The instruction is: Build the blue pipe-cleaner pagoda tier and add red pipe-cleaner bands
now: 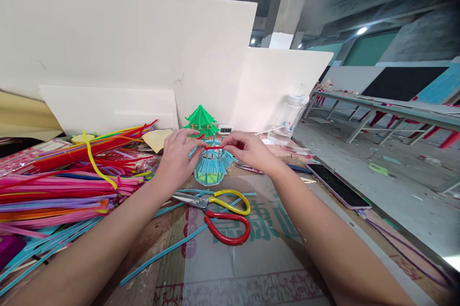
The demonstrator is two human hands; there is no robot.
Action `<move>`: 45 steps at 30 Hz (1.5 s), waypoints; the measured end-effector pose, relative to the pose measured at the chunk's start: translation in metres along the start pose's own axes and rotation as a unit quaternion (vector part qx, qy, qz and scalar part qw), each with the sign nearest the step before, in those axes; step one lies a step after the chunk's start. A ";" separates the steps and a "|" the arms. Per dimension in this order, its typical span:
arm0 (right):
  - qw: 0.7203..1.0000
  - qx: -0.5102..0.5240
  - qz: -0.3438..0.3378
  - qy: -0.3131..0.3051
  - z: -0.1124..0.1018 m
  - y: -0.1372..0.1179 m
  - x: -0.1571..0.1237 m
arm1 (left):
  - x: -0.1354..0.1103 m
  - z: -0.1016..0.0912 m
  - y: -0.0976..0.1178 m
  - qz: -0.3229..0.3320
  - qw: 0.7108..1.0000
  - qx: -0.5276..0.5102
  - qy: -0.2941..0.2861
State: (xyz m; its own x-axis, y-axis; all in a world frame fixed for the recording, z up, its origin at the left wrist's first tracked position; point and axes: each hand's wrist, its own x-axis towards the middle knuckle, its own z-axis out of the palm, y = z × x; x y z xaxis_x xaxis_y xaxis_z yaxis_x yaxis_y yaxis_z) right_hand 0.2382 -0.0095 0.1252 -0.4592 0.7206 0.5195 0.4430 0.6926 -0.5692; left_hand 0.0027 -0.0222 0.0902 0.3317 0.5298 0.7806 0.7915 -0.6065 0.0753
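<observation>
A small blue pipe-cleaner model shaped like a pavilion stands on the cardboard-covered table. Behind it stands a green pipe-cleaner roof. My left hand and my right hand reach to the top of the blue model from either side. Each hand pinches one end of a short red pipe cleaner stretched between them over the model. Both hands have their fingers closed.
A big heap of coloured pipe cleaners lies at the left. Scissors with red and yellow handles lie in front of the model. A phone rests near the right edge, a clear plastic jar behind. White boards stand at the back.
</observation>
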 end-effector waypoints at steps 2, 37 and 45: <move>1.000 -0.002 -0.002 -0.002 0.001 0.001 0.000 | 0.000 -0.001 0.000 -0.001 1.000 -0.001 -0.002; 1.000 -0.013 -0.022 -0.011 0.001 0.004 0.001 | 0.000 -0.002 0.004 0.013 1.000 0.001 0.005; 0.999 -0.034 -0.016 0.000 0.005 0.004 0.000 | 0.000 -0.001 0.004 0.005 1.000 0.008 0.000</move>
State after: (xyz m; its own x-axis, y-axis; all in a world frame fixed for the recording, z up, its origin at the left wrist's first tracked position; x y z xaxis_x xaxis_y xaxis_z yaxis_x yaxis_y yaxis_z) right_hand 0.2364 -0.0064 0.1199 -0.4744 0.6980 0.5364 0.4798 0.7159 -0.5073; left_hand 0.0049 -0.0256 0.0912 0.3406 0.5239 0.7807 0.7962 -0.6023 0.0569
